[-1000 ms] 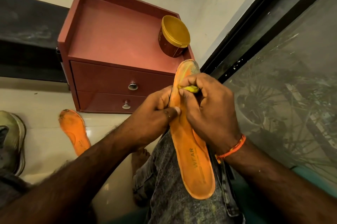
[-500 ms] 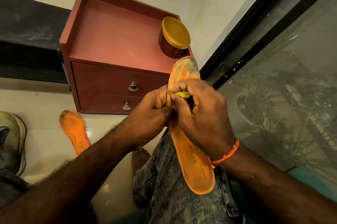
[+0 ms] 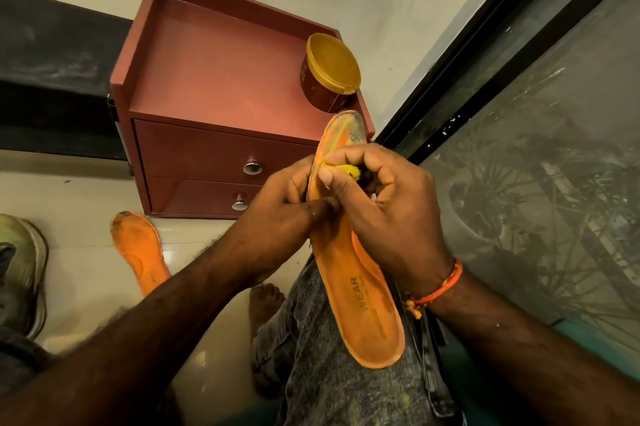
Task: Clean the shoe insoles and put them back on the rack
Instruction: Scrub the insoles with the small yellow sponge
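At the fingertips first: right hand (image 3: 384, 203) curls its fingers and thumb around a small yellow wad (image 3: 346, 169), cloth or sponge, cannot tell which, pressing it onto the forefoot of an orange insole (image 3: 360, 287). Left hand (image 3: 287, 207) grips the same insole from its left edge, thumb laid across the top face, fingers wrapped behind and out of sight. Insole stands tilted, toe up, heel resting on the person's grey-jeaned thigh (image 3: 332, 373). Toe end shows grey grime. "WEAR" is printed along the heel half; a finer line beside it is too small to read.

Orange thread bracelet (image 3: 440, 287) on the right wrist.

Second orange insole (image 3: 138, 249) lies flat on the pale floor tiles, just beside the base of a red two-drawer cabinet (image 3: 207, 86); small print on it is illegible. Round brown tub with yellow lid (image 3: 329, 73) sits on the cabinet top, label unreadable. Dirty shoe (image 3: 20, 269) at the far left edge.
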